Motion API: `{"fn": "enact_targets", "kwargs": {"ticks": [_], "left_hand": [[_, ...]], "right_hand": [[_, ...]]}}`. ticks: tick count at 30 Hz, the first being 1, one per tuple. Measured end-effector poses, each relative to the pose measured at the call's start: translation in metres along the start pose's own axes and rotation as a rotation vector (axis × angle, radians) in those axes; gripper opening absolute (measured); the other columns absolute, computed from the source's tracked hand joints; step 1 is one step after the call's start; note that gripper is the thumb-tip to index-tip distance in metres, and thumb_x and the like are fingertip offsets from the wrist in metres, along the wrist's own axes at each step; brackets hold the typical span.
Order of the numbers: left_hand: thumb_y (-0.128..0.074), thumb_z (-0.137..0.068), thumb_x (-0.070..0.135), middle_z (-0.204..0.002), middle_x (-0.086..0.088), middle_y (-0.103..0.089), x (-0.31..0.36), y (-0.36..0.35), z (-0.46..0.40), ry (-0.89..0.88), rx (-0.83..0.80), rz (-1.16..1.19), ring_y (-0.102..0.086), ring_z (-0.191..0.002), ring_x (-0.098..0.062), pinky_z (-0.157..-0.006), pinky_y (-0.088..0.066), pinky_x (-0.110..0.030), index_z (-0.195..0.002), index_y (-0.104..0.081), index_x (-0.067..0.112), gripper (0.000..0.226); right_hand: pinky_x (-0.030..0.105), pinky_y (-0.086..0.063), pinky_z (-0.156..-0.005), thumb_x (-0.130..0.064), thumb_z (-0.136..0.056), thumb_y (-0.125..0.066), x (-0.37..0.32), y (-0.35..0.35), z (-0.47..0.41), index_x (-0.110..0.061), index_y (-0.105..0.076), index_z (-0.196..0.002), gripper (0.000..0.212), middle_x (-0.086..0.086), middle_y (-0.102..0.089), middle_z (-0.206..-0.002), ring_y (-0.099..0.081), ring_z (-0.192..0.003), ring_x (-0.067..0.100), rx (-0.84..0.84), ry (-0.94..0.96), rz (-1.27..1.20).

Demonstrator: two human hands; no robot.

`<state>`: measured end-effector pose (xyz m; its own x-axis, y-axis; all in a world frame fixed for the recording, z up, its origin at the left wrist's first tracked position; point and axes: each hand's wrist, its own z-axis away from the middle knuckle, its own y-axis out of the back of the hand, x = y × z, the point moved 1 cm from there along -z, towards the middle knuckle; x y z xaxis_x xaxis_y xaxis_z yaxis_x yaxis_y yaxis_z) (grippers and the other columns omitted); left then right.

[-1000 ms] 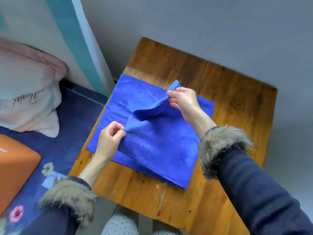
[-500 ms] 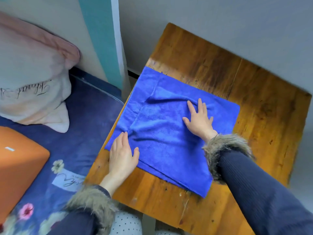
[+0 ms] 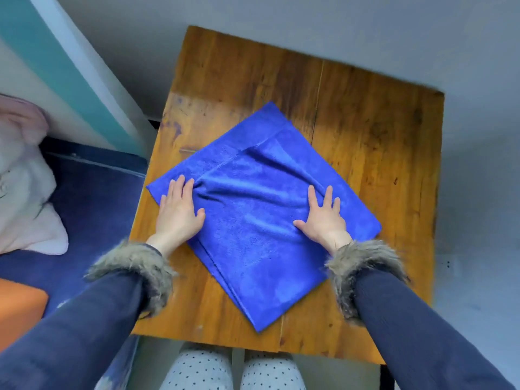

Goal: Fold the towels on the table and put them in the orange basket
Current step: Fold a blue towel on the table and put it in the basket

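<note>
A blue towel (image 3: pixel 253 220) lies folded over on the wooden table (image 3: pixel 365 130), one corner pointing away from me. Its upper layer stops short of the far-left edge, leaving a strip of the lower layer showing. My left hand (image 3: pixel 178 213) presses flat on the towel's left corner, fingers straight. My right hand (image 3: pixel 322 218) presses flat on the right part, fingers spread. A corner of the orange basket (image 3: pixel 19 308) shows at the left edge, low on the blue bed cover.
A pale pink pillow (image 3: pixel 25 187) lies on the dark blue bed (image 3: pixel 92 209) to the left of the table. A teal and white wall panel (image 3: pixel 70 80) rises behind it. Grey wall surrounds the table's far and right sides. My knees in dotted trousers (image 3: pixel 233 370) are under the near edge.
Both hands let go of the lifted towel edge and laid it down. They now press flat, further apart, and the view has swung over the table.
</note>
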<state>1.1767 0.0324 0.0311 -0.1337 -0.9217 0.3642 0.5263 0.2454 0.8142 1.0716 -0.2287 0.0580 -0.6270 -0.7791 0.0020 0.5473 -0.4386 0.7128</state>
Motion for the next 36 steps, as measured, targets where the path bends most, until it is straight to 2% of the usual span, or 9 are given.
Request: {"fn": "enact_targets", "kwargs": {"ticks": [4,7,9,12,14,16,21,29,36], "left_hand": [[-0.055,-0.088,0.017,-0.157,-0.009,-0.009,0.041,-0.004,-0.019,-0.124,-0.076,-0.063,-0.004,-0.145,-0.028,-0.115,-0.013,-0.051,-0.147,-0.022,0.008,0.068],[-0.055,-0.088,0.014,-0.158,-0.009,-0.008,0.074,-0.014,-0.030,-0.237,-0.114,-0.144,-0.003,-0.145,-0.028,-0.115,-0.012,-0.051,-0.147,-0.023,0.008,0.067],[-0.055,-0.088,0.013,-0.157,-0.009,-0.010,0.093,-0.021,-0.034,-0.301,-0.119,-0.198,-0.005,-0.145,-0.028,-0.114,-0.013,-0.052,-0.146,-0.024,0.008,0.066],[-0.051,-0.088,0.008,-0.152,-0.014,-0.023,0.109,-0.029,-0.034,-0.356,-0.064,-0.242,-0.018,-0.141,-0.033,-0.111,-0.018,-0.052,-0.141,-0.035,0.007,0.056],[-0.047,-0.090,0.007,-0.136,-0.019,-0.042,0.114,-0.029,-0.034,-0.384,0.067,-0.272,-0.039,-0.125,-0.037,-0.105,-0.025,-0.050,-0.131,-0.049,0.007,0.041],[-0.043,-0.094,0.011,-0.119,-0.018,-0.052,0.116,-0.028,-0.036,-0.367,0.168,-0.315,-0.047,-0.109,-0.037,-0.099,-0.026,-0.047,-0.122,-0.058,0.011,0.031],[-0.044,-0.097,0.020,-0.113,-0.017,-0.052,0.111,-0.023,-0.043,-0.273,0.156,-0.378,-0.042,-0.106,-0.035,-0.088,-0.027,-0.044,-0.116,-0.059,0.014,0.025],[-0.071,-0.078,0.040,-0.118,-0.017,-0.041,0.111,-0.013,-0.054,-0.096,0.054,-0.385,-0.037,-0.112,-0.034,-0.089,-0.033,-0.044,-0.114,-0.052,0.012,0.049],[-0.066,-0.086,0.027,-0.113,-0.020,-0.049,0.116,-0.012,-0.051,-0.014,-0.099,-0.272,-0.045,-0.105,-0.036,-0.086,-0.041,-0.044,-0.102,-0.051,0.006,0.030]], "right_hand": [[0.042,-0.037,-0.101,-0.040,-0.090,-0.056,0.037,-0.015,0.019,-0.023,0.015,-0.148,0.094,0.024,0.016,-0.153,-0.023,-0.137,0.045,-0.131,-0.121,-0.001],[0.036,-0.044,-0.086,-0.038,-0.090,-0.054,0.069,-0.024,0.033,-0.019,0.017,-0.147,0.093,0.035,-0.006,-0.150,-0.050,-0.117,0.038,-0.258,-0.165,0.001],[0.033,-0.045,-0.073,-0.038,-0.090,-0.054,0.087,-0.029,0.043,-0.020,0.014,-0.148,0.091,0.020,-0.044,-0.135,-0.051,-0.104,0.039,-0.319,-0.154,-0.003],[0.031,-0.043,-0.076,-0.042,-0.090,-0.052,0.107,-0.024,0.047,-0.024,-0.014,-0.148,0.072,0.004,-0.058,-0.113,-0.054,-0.114,0.029,-0.243,-0.129,0.042],[0.031,-0.043,-0.080,-0.041,-0.093,-0.048,0.115,-0.014,0.040,-0.019,-0.043,-0.135,0.048,0.007,-0.059,-0.121,-0.054,-0.115,0.028,-0.070,-0.127,-0.032],[0.034,-0.042,-0.082,-0.034,-0.097,-0.044,0.117,-0.002,0.029,-0.012,-0.055,-0.121,0.035,0.011,-0.059,-0.121,-0.050,-0.116,0.031,0.124,-0.087,-0.140],[0.041,-0.037,-0.090,-0.017,-0.098,-0.041,0.111,0.037,-0.023,-0.009,-0.047,-0.131,0.035,0.016,-0.048,-0.127,-0.038,-0.120,0.033,0.417,0.124,-0.239],[0.041,-0.031,-0.089,-0.015,-0.089,-0.051,0.101,0.055,-0.071,-0.012,-0.052,-0.120,0.030,0.010,-0.049,-0.121,-0.037,-0.116,0.029,0.444,0.234,0.038],[0.041,-0.030,-0.090,-0.038,-0.088,-0.056,0.111,0.059,-0.072,-0.014,-0.057,-0.112,0.034,0.007,-0.055,-0.116,-0.040,-0.115,0.027,0.354,0.131,0.164]]}}
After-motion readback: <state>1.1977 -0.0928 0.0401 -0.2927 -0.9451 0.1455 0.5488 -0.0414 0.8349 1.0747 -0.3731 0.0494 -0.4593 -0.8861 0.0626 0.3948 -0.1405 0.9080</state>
